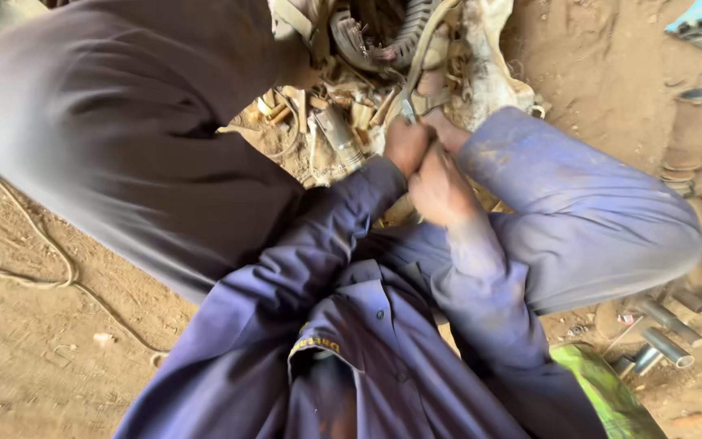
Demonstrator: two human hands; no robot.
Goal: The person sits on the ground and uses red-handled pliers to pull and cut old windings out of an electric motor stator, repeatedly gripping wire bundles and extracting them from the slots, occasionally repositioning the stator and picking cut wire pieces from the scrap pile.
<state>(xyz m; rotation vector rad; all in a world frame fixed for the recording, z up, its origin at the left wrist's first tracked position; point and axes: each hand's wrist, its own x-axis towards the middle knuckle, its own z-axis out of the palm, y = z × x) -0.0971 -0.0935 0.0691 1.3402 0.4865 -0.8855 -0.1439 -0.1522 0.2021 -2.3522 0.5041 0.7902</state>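
Two hands, left hand [406, 143], right hand [440, 189] (touching), gripping strap [418, 61]

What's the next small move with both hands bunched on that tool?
Probably a short, steady squeeze and pull toward the body. The left hand and right hand are pressed together around a small metal tool, its tip at the dusty machine parts; the picture is blurred, so the grip is unclear.
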